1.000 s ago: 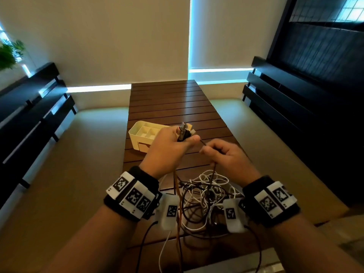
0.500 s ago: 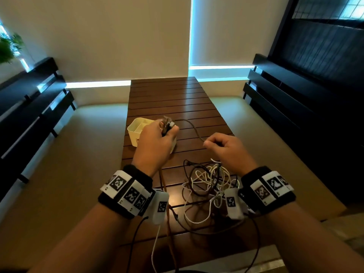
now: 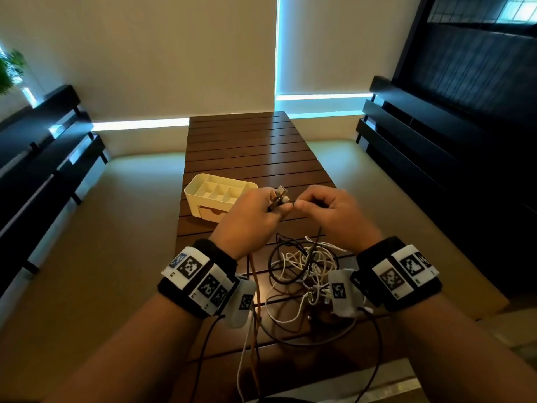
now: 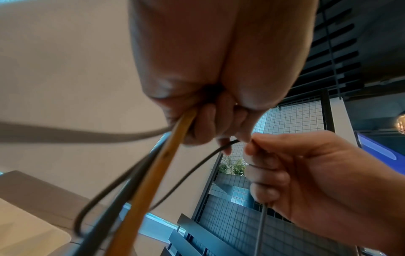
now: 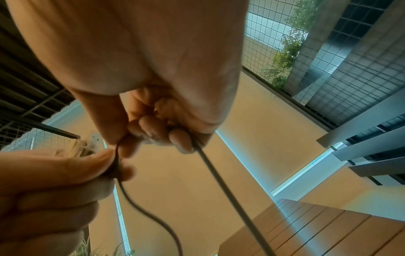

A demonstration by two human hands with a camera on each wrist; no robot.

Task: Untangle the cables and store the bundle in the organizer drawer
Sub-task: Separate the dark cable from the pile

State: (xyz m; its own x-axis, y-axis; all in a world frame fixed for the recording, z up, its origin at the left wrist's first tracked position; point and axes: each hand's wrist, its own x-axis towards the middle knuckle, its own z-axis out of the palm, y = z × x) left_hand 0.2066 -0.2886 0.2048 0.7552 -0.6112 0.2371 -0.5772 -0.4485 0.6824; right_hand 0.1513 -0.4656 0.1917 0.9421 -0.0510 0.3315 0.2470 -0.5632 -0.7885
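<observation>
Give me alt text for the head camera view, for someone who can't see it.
Two hands, the left hand gripping several cable ends and the right hand pinching a thin dark cable, are raised over a tangle of white and dark cables on a slatted wooden table. A cream organizer with open compartments and a drawer stands behind the left hand.

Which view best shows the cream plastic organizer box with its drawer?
The head view: the cream plastic organizer box shows its open compartments and front drawer. The left wrist view catches only a pale blurred corner; the right wrist view shows none.
</observation>
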